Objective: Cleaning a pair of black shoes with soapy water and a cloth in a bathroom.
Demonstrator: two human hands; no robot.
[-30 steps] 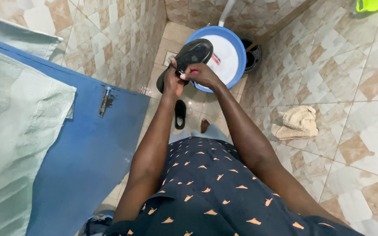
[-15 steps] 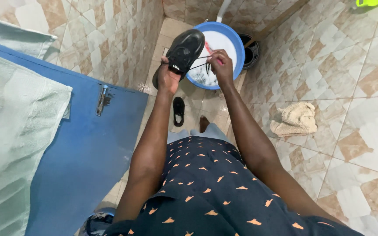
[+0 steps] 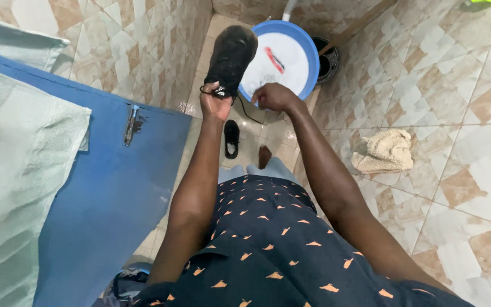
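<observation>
left hand (image 3: 214, 103) grip clamps black sneaker (image 3: 231, 54) heel, long axis pointing far | right hand (image 3: 273, 96) grip pinches shoelace (image 3: 248, 112) just right | blue basin (image 3: 308, 42) beyond

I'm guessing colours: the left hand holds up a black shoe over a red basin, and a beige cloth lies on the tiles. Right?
Not quite. The basin is blue, not red, as the head view shows. The left hand does hold up the black shoe, and the beige cloth lies on the tiles.

Black matt fabric shoe (image 3: 231, 54); glossy blue plastic basin (image 3: 308, 51); rough beige terry cloth (image 3: 383, 152); glazed ceramic floor tiles (image 3: 456, 113).
</observation>
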